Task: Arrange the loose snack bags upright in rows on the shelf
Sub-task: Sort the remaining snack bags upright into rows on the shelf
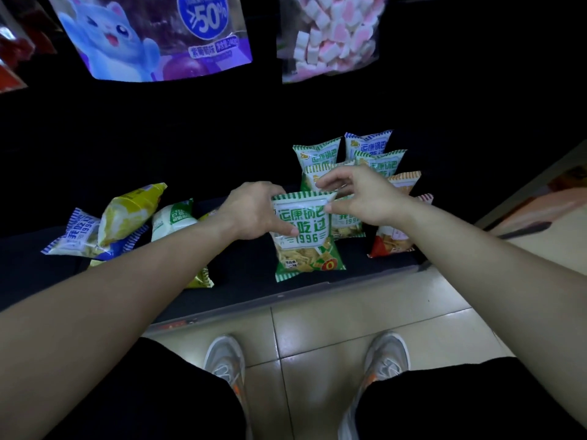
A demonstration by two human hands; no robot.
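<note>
A green-and-white snack bag (307, 246) stands upright near the front of the dark shelf (247, 290). My left hand (254, 211) grips its upper left edge, thumb across the front. My right hand (365, 195) pinches its top right corner. Behind it stand rows of upright bags: green ones (317, 154), a blue one (365, 141) and orange ones (403, 182), partly hidden by my right hand. On the left of the shelf lies a loose heap: a blue-striped bag (76, 236), a yellow bag (130, 211) and a green bag (173, 217).
A large purple pouch with a cartoon cat (152, 36) and a clear bag of pink-and-white marshmallows (330, 36) hang above the shelf. Below the shelf edge is tiled floor (317, 319) with my two grey shoes. The shelf's back is dark.
</note>
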